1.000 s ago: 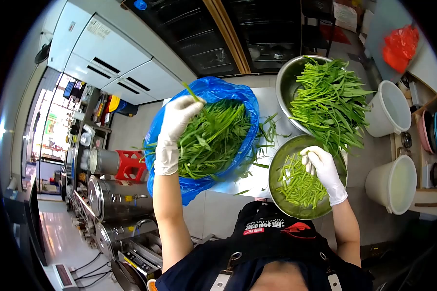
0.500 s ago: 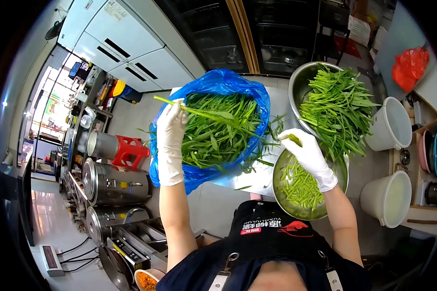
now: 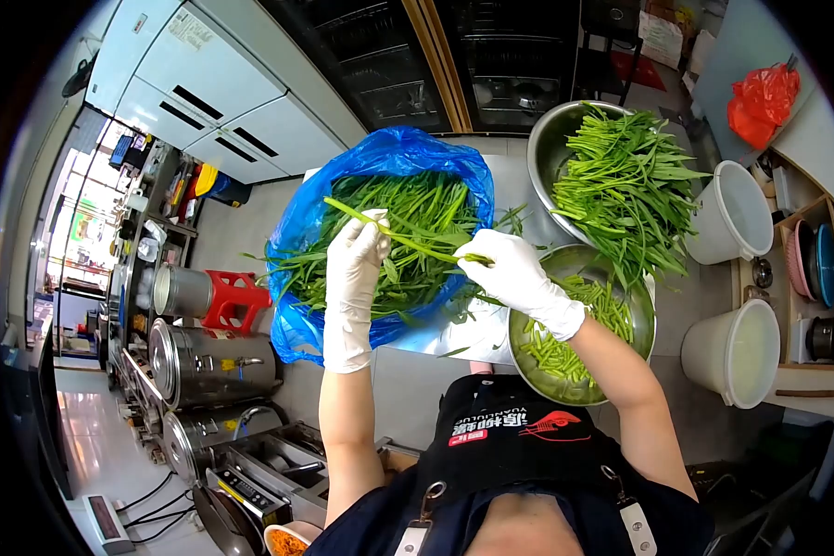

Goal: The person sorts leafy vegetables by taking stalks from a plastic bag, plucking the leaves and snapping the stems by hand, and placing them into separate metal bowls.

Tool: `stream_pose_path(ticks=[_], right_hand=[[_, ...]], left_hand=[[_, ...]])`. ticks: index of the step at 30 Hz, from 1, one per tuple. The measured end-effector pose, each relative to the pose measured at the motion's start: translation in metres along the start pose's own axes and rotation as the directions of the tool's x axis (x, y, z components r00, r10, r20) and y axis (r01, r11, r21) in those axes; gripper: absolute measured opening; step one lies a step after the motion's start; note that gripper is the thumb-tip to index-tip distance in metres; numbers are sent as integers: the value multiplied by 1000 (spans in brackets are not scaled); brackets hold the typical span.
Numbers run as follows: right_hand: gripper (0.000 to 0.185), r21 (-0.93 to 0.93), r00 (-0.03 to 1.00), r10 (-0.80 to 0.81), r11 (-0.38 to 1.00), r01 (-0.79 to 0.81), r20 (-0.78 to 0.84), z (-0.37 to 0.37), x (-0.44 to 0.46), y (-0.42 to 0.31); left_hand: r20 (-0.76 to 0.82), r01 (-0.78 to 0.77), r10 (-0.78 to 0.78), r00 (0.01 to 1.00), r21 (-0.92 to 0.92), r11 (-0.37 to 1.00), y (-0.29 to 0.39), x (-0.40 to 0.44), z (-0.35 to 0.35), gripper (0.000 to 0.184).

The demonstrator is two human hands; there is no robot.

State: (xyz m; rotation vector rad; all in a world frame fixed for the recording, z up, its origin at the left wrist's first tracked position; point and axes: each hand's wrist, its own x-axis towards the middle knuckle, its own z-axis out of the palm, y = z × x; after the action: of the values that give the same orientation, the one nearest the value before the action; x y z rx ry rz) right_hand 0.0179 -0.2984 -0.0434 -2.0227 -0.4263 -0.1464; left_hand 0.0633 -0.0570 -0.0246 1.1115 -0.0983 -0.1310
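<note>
My left hand (image 3: 355, 248), in a white glove, is closed on a long water spinach stalk (image 3: 408, 243) above the blue plastic bag (image 3: 292, 199). That bag stands open and is full of leafy water spinach (image 3: 417, 199). My right hand (image 3: 514, 278), also gloved, is pinched at the stalk's other side, with short green stem pieces between thumb and fingers. Below the right wrist sits a metal bowl (image 3: 517, 357) of short cut stems (image 3: 574, 347). Behind it, a larger metal basin (image 3: 539, 167) holds a heap of long leafy stalks (image 3: 625, 185).
Bag, bowl and basin share a metal table (image 3: 477, 343) with loose leaf bits on it. White buckets (image 3: 732, 357) stand at the right. Steel pots (image 3: 218, 361) and a red stool (image 3: 234, 301) are at the left. A white fridge (image 3: 222, 83) stands behind.
My right hand has moved left from over the cut-stem bowl to the stalk. My left hand keeps its hold and has come slightly right and lower. The whole view has shifted a little.
</note>
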Motion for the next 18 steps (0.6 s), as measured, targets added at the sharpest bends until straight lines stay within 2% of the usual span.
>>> stream_pose_path(ticks=[3, 4, 5, 6, 7, 8, 9, 11, 13, 15, 16, 17, 18], right_hand=[[11, -84, 997, -56, 995, 51, -62, -5, -4, 5], [10, -115, 993, -83, 991, 73, -85, -8, -5, 6], [9, -144, 993, -94, 986, 83, -76, -11, -7, 7], [8, -173, 992, -106, 980, 94, -66, -15, -8, 7], [8, -201, 991, -118, 974, 104, -56, -19, -10, 9], [7, -237, 989, -136, 964, 120, -55, -20, -11, 12], [7, -245, 991, -126, 963, 110, -51, -22, -12, 14], [7, -262, 993, -107, 961, 93, -42, -27, -14, 13], [9, -190, 994, -48, 981, 28, -103, -28, -14, 16], [9, -89, 983, 30, 995, -46, -179, -25, -14, 37], [12, 29, 969, 149, 989, -147, -198, -23, -15, 50], [14, 111, 969, 162, 983, -144, -185, -22, -15, 66], [13, 356, 910, 406, 865, -354, -81, -28, -14, 65]], left_hand=[[-132, -56, 98, 986, 291, 955, 2, -3, 9, 49], [-174, -116, 257, 951, 568, 815, 3, -8, 14, 61], [-159, -175, 400, 903, 714, 678, 4, -11, 21, 65], [67, -260, 566, 822, 927, 269, 7, -11, 18, 68], [337, -272, 603, 723, 941, -200, 11, -11, 14, 71], [474, -349, 537, 698, 880, -323, 17, -10, 11, 74], [571, -379, 467, 676, 812, -443, 22, -10, 15, 64], [699, -585, 344, 627, 714, -385, 18, 0, -6, 53], [647, -565, 285, 707, 759, -323, 14, -7, -6, 41], [645, -550, 251, 722, 755, -357, 6, -15, -6, 38], [630, -545, 245, 737, 768, -336, 3, -20, -4, 45], [616, -547, 199, 763, 778, -309, -1, -24, -4, 40], [608, -546, 145, 780, 776, -315, -7, -29, 0, 36]])
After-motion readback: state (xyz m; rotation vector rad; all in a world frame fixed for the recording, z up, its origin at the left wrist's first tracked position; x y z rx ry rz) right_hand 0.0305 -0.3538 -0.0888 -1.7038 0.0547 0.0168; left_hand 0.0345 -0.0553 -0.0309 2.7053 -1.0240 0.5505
